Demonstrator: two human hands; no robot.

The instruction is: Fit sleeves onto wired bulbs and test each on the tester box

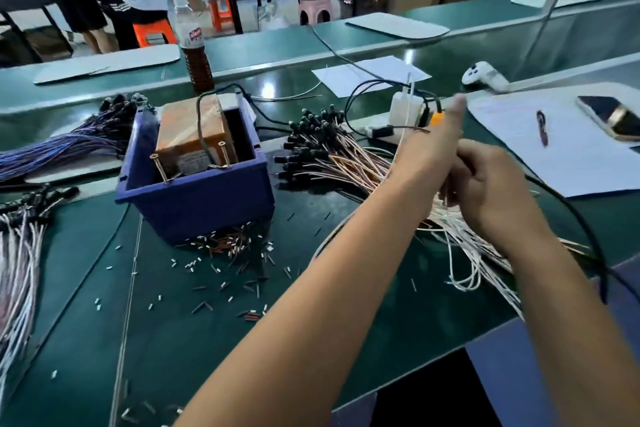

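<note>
Far left: purple wires in a bundle, white wires nearer. Centre-left: blue bin holding the orange tester. Sleeves scattered on the green mat just near of the bin. Bottle far behind it. Right of bin: bulbs heaped, leads running right under the hands. Left hand over the leads, thumb up (motion-blurred; cannot tell its grip). Right hand just beside it, fingers curled, apparently pinching leads. Far right: paper, pen, phone.
</note>
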